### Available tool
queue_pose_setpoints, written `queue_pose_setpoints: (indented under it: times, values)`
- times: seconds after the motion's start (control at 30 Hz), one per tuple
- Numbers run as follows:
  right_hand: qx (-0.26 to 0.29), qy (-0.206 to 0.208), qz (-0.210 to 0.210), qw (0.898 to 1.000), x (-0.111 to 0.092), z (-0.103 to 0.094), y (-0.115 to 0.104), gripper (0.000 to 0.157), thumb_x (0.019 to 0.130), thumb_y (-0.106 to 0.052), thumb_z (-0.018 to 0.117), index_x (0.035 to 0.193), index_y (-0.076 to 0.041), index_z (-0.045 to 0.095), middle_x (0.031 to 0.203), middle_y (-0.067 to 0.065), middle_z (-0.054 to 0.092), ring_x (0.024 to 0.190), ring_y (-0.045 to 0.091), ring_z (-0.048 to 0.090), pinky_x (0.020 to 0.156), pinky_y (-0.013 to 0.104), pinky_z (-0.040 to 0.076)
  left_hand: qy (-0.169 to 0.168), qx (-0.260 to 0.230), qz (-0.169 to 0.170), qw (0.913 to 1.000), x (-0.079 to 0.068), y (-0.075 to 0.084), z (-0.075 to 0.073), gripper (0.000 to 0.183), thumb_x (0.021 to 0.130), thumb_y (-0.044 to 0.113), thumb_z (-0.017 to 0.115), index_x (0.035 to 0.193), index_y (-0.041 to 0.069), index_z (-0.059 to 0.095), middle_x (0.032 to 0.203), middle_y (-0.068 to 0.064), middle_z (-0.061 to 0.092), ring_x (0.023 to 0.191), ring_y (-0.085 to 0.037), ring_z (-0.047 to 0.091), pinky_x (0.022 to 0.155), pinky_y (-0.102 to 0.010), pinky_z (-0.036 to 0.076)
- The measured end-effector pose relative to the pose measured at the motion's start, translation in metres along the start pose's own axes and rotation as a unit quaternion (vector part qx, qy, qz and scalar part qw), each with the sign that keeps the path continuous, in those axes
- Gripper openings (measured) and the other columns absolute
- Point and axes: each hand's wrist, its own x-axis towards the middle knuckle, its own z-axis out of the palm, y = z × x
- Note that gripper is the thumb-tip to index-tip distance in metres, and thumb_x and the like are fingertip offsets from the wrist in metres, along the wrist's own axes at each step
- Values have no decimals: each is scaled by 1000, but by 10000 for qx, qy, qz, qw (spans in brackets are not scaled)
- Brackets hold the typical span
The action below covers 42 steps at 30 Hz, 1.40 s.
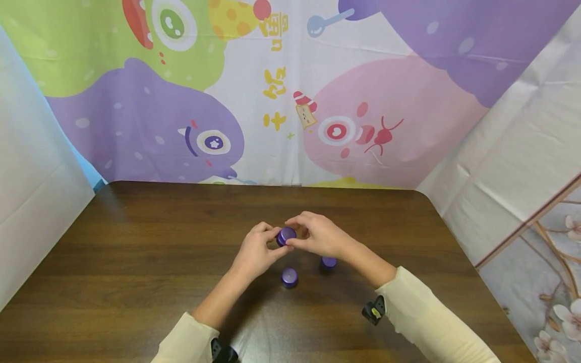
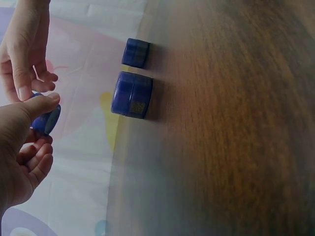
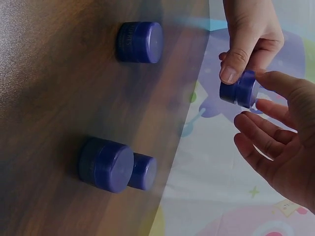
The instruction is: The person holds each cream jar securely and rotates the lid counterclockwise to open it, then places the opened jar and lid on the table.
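Observation:
A small purple screw-top jar [image 1: 286,236] is held up above the table between both hands. My left hand [image 1: 255,253] grips its body, the thumb [image 3: 230,73] pressed along its side. The right hand [image 1: 323,236] pinches the lid [image 3: 249,89] at its rim with thumb and index finger; the other fingers are loosely spread. Similar lidded jars stand upright on the table: one [image 1: 289,278] near the left forearm, another [image 1: 329,262] below the right wrist. A third jar [image 3: 143,171] shows partly behind that one in the right wrist view; the right hand hides it in the head view.
The brown wooden table [image 1: 136,282] ends at a printed cartoon cloth [image 1: 290,151] at the back. White cloth walls [image 1: 490,141] flank both sides. A black wrist camera [image 1: 374,310] sits by the right cuff, and another [image 1: 223,351] by the left.

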Motion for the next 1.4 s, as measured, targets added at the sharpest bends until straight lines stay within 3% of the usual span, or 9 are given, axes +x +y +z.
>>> queue_pose_setpoints:
  times: [0.37,0.77,1.07,1.4]
  values:
    - [68,-67,-145,9998,0,1,-1,36,83,-14,68,118,-5,61,98,5,60,82,15,61,71,18,48,2,47,31,10000,0,1,0,47,73,26,80,109,-2,68,89,-6,59,79,-17,54,69,-28,48]
    - [-29,-21,-30,10000,0,1,-3,39,84,-22,70,118,-4,61,95,4,61,77,10,60,67,17,48,-74,43,-23,10000,0,2,-1,48,74,24,79,111,-4,66,90,-5,59,79,-17,54,69,-28,48]
    - [58,-91,-79,9999,-1,-1,-5,42,84,-20,69,122,-5,59,102,6,60,85,19,63,73,24,52,-29,-41,24,10000,0,3,-1,48,74,22,79,111,-5,65,89,-6,59,80,-21,56,70,-29,50]
    - [-83,-81,37,9999,0,-1,-4,40,84,-23,70,118,-4,61,95,4,60,79,12,61,68,17,47,-7,-16,60,10000,0,3,0,49,74,24,79,111,-5,65,90,-5,59,80,-17,55,71,-28,50]
